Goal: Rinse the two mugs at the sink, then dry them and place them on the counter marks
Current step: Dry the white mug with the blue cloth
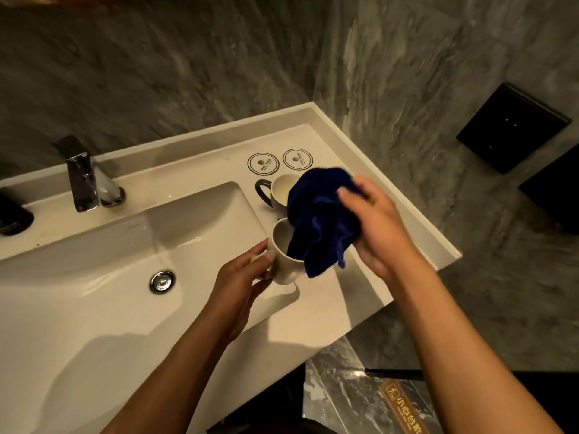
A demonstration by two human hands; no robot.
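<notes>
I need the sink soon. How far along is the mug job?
Rinsing looks over: no water runs from the faucet. The left hand holds one mug while the right hand pushes a blue cloth into it. The second mug waits on the counter; both marks are empty.

Single head view, wide-angle, looks forward and steeply down, close over sink [94, 277] and counter [329, 296]; forearms enter from bottom edge.
</notes>
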